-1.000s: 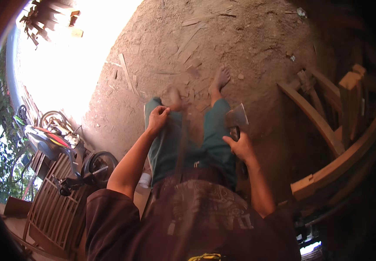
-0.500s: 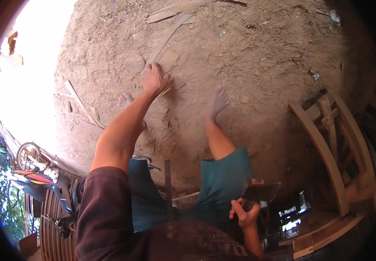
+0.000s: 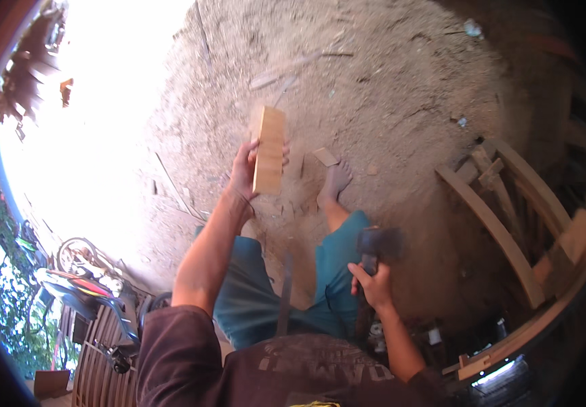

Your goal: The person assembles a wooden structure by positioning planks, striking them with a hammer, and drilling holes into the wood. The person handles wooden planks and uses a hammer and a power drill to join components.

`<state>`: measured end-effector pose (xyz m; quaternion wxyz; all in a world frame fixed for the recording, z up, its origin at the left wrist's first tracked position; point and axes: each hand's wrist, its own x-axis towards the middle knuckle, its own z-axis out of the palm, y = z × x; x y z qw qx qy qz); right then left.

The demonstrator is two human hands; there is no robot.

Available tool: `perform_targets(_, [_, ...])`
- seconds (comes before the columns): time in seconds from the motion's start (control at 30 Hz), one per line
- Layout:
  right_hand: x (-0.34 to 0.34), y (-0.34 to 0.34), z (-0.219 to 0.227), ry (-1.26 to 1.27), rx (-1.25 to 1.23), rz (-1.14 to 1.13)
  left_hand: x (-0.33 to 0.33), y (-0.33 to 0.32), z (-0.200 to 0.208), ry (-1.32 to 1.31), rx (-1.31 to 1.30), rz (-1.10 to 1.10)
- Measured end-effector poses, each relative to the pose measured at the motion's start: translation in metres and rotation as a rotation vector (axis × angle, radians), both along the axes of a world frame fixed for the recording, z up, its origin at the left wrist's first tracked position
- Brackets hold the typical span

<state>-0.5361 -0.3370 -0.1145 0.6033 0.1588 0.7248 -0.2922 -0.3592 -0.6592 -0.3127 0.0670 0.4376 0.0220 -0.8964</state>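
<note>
My left hand (image 3: 242, 168) is closed round a short, pale rectangular wooden block (image 3: 270, 150), with the thumb side on its left edge and fingertips showing at its right edge. The block is held lengthwise above the dirt ground, ahead of my left leg. Over my right thigh, my right hand (image 3: 376, 286) grips the handle of a mallet (image 3: 379, 242). Its dark, blocky head points away from me and is slightly blurred. Block and mallet are well apart.
Dirt ground (image 3: 374, 88) is strewn with chips and thin wood strips. A small flat wood scrap (image 3: 326, 157) lies by my right foot (image 3: 336, 182). A wooden frame (image 3: 493, 237) with curved rails stands at the right. A motorcycle (image 3: 83, 285) is at the left.
My left hand has come up from the scraps on the ground and now holds the wooden block. My right hand has moved forward with the mallet, which has turned. The whole view has shifted.
</note>
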Motion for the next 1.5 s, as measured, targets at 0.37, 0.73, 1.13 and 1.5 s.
perform_targets(0.37, [-0.006,0.016,0.064,0.428,-0.292,0.237,-0.065,0.015,0.278,-0.050,-0.289,-0.525])
perform_targets(0.73, [-0.143,-0.055,0.217,1.157,-0.205,-0.147,-0.100,-0.079,0.368,-0.250,-0.720,-0.712])
perform_targets(1.13, [-0.220,-0.126,0.327,0.830,-0.159,-0.983,-0.342,-0.240,0.415,0.212,-0.984,-0.881])
perform_targets(1.5, [-0.341,-0.154,0.355,0.715,-0.339,-0.954,-0.666,-0.118,0.525,0.884,-1.070,-1.528])
